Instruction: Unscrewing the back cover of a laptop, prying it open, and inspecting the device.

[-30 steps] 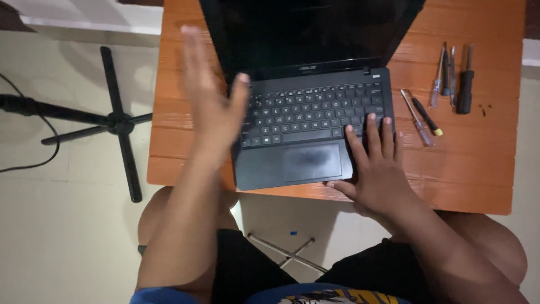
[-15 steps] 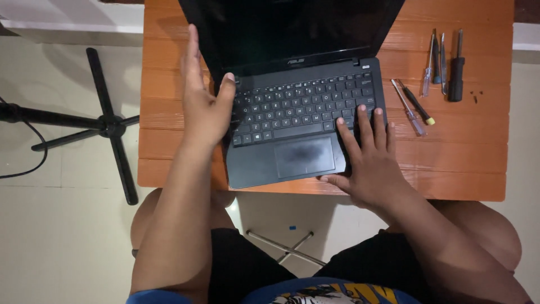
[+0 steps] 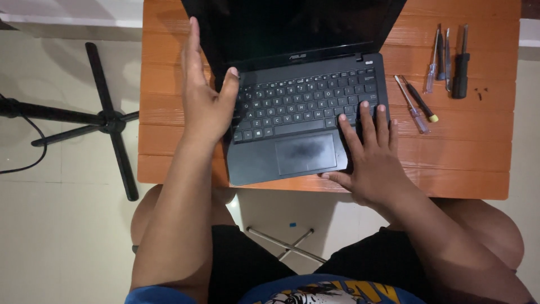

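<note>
Black laptop (image 3: 304, 107) under both flat hands (image 3: 205, 101).

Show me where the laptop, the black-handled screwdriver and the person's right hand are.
laptop (image 3: 306, 152): head view, on its touchpad.
black-handled screwdriver (image 3: 460, 76): head view, on its thick black handle.
right hand (image 3: 374, 163): head view, on the back of the hand.

dark blank laptop screen (image 3: 292, 22), rectangular, top centre of table
</note>
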